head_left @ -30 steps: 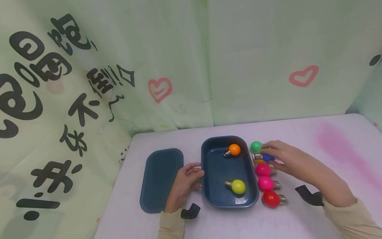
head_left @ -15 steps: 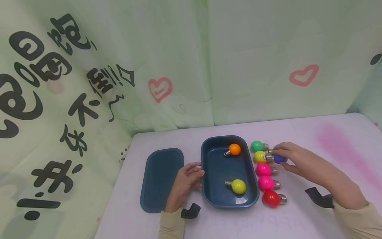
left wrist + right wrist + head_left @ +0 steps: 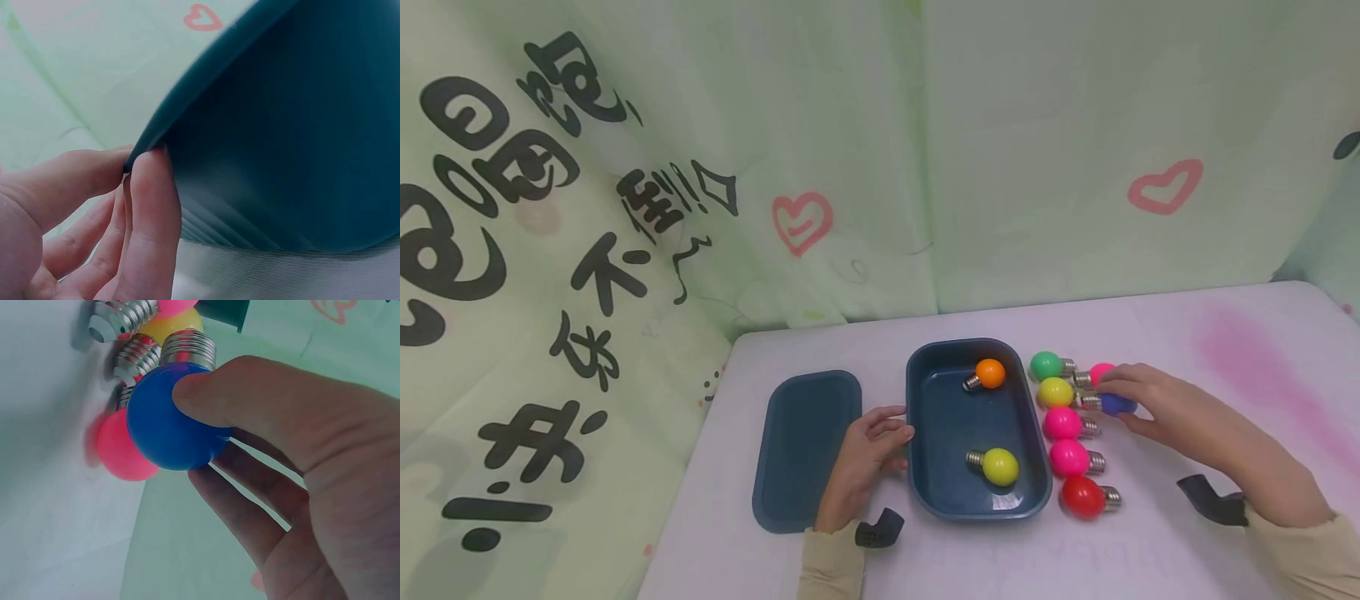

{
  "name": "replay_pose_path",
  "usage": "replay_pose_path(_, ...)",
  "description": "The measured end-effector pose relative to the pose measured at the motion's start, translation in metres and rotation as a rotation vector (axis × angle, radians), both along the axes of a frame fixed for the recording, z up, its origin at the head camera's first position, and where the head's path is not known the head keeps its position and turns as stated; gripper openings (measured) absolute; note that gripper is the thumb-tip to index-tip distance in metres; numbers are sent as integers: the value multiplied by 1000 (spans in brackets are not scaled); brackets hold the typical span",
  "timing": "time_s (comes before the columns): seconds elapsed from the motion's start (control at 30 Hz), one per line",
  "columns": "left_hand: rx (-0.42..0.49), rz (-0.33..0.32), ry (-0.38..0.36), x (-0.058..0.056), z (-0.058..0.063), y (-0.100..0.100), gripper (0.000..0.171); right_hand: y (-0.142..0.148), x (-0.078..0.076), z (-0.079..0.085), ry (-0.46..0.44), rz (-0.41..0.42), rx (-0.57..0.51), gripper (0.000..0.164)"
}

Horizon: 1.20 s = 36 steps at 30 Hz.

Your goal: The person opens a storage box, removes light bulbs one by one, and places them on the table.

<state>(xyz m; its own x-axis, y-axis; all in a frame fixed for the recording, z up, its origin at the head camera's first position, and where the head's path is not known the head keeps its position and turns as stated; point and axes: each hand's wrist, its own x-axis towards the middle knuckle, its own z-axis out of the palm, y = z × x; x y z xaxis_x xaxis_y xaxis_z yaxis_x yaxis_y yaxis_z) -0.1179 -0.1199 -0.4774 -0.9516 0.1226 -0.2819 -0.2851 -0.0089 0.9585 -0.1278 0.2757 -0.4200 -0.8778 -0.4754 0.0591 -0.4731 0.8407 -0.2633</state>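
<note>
My right hand [image 3: 1165, 408] holds a blue light bulb [image 3: 1117, 405] by its round part, thumb on one side and fingers on the other, screw base pointing left. In the right wrist view the blue bulb [image 3: 169, 431] overlaps a pink bulb [image 3: 119, 444]. At the left edge of a dark blue tray [image 3: 943, 433], my left hand [image 3: 867, 467] pinches the rim between thumb and finger, as the left wrist view shows of the tray wall [image 3: 281, 137]. An orange bulb [image 3: 990, 373] and a yellow bulb [image 3: 1001, 467] lie inside the tray.
Right of the tray stands a column of bulbs: green [image 3: 1046, 365], yellow [image 3: 1056, 392], two pink [image 3: 1063, 423] and red [image 3: 1082, 497]. Another pink bulb [image 3: 1101, 372] lies behind the right hand. A flat dark blue lid-like panel [image 3: 805, 454] lies left of the tray.
My right hand has moved right with the blue bulb, away from the tray, uncovering the yellow bulb and the pink one behind. The left hand stays at the tray rim.
</note>
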Motion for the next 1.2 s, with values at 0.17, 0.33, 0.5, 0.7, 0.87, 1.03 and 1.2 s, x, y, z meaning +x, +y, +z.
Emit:
replay_pose_path(0.17,0,6,-8,0,1,0,46,3,-1,-4,-23,-8,2,53)
replay_pose_path(0.33,2,5,-4,0,1,0,45,5,0,-8,-32,-10,1,55)
replay_pose_path(0.5,6,1,3,0,1,0,46,6,0,-11,-34,-10,4,55)
replay_pose_path(0.7,2,0,-2,0,0,0,47,7,-2,-14,-36,-4,4,54)
replay_pose_path(0.87,8,-4,5,0,0,0,47,8,-2,-17,-30,-2,8,54)
replay_pose_path(1.03,9,-10,11,0,1,0,48,7,-3,-18,-32,3,9,54)
replay_pose_path(1.2,10,-11,13,1,2,0,48,7,-4,-20,-34,8,8,52)
